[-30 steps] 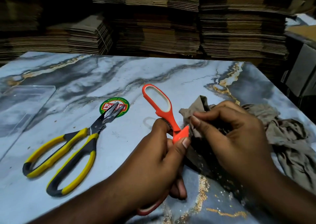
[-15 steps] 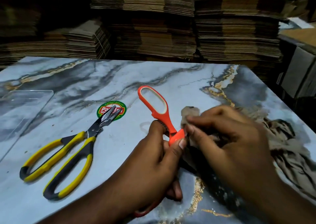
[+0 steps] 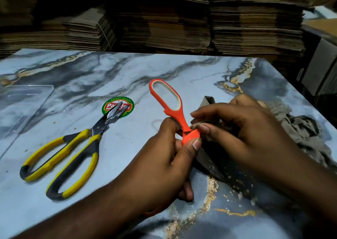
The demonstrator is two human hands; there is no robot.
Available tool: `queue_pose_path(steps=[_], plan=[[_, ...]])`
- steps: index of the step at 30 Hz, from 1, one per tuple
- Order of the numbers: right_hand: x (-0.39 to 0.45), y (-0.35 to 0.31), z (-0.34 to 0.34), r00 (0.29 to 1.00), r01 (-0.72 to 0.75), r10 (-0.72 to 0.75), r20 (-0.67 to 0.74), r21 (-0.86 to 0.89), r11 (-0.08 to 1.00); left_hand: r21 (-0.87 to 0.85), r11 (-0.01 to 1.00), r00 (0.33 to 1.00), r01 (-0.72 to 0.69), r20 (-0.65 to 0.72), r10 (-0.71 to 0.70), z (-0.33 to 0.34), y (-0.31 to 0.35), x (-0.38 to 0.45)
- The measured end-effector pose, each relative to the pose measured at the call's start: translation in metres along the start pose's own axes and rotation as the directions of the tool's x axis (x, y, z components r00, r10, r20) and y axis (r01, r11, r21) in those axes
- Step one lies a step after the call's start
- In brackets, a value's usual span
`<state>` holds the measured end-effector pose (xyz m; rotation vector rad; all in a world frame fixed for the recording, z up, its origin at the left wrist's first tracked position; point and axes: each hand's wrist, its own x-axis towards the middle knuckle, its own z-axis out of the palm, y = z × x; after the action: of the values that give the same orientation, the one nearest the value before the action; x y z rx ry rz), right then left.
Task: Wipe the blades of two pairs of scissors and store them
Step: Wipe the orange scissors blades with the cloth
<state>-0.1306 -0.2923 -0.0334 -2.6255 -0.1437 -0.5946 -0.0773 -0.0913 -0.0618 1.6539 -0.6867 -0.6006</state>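
Orange-handled scissors (image 3: 170, 104) are gripped near the pivot by my left hand (image 3: 164, 158), one handle loop pointing up and away. My right hand (image 3: 242, 134) pinches a grey-brown cloth (image 3: 300, 129) against the scissors right beside the pivot; the blades are hidden under that hand and the cloth. Yellow-and-black scissors (image 3: 73, 149) lie flat on the marble-patterned table (image 3: 127, 74) to the left, blades slightly apart with their tips over a round green-and-red sticker (image 3: 109, 104).
A clear plastic sheet or lid (image 3: 23, 103) lies at the table's left edge. Stacks of flattened cardboard (image 3: 164, 19) line the back. Crumbs and dust lie on the table (image 3: 235, 185) under my right hand. The table's right edge drops off near boxes (image 3: 319, 65).
My right hand with the cloth has shifted slightly along the orange scissors near the pivot, and a cloth corner shows again above it. The yellow scissors have not moved.
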Motion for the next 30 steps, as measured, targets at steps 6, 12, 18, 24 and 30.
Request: queue_pose_path(steps=[6, 12, 18, 24, 30], plan=[[0.008, 0.007, -0.007, 0.984, 0.169, -0.157, 0.087, -0.167, 0.971, 0.022, 1.0, 1.0, -0.018, -0.002, 0.019, 0.002, 0.002, 0.002], [0.015, 0.009, -0.011, 0.986, 0.124, -0.104, 0.129, -0.158, 0.98, 0.04, 0.998, 0.999, -0.051, -0.007, 0.051, 0.002, 0.003, 0.003], [0.015, 0.009, -0.006, 0.99, 0.049, -0.03, 0.137, -0.135, 0.99, -0.032, 0.999, 1.0, 0.014, 0.004, -0.014, 0.004, 0.005, 0.007], [0.015, 0.017, 0.001, 0.989, -0.15, 0.149, 0.021, 0.218, 0.964, -0.046, 0.999, 0.999, 0.029, 0.034, -0.028, 0.001, 0.003, 0.009], [0.01, 0.03, -0.009, 0.91, -0.232, 0.337, -0.243, 0.375, 0.898, -0.053, 0.998, 0.998, 0.018, 0.056, -0.015, -0.003, 0.0, 0.005]])
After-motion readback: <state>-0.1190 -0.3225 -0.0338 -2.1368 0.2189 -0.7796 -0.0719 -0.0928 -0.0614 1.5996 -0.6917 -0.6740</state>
